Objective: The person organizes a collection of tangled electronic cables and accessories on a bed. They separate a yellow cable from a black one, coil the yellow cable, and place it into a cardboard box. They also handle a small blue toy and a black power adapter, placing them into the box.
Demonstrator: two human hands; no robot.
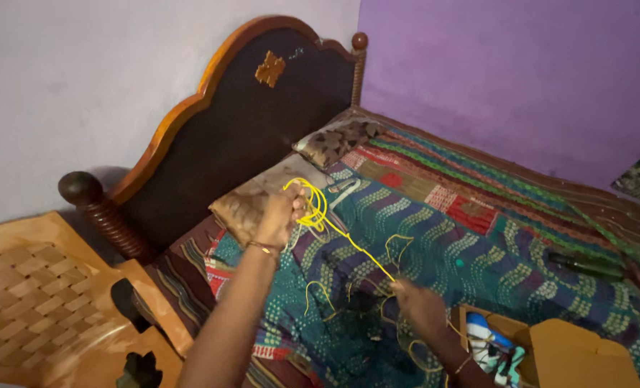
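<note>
Nearest the camera, at the lower right, an open cardboard box (586,352) sits on the bed, with blue and white items showing inside it. Just left of the box the right hand (422,305) reaches down over the bedspread, its grip pinched on a strand of yellow cord (348,241); motion blur hides the exact finger placement. More loose loops of the same cord lie scattered on the cover around and below that hand. At the lower left a woven plastic chair (39,287) in tan and brown stands beside the bed. From the right hand the cord runs taut, up and to the left, to the left hand (282,212), which is raised above the bed with a bangle on its wrist; its grip is clenched around a bundle of yellow coils that loop about the fingers. Below both hands spreads the bedspread (478,244), teal with dotted patterns and striped red and green bands. Beyond the left hand two brown patterned pillows (338,140) lie against the dark wooden headboard (248,108), which has a curved orange-brown rim. Farthest back stand a pale wall on the left and a purple wall (521,72) on the right.
</note>
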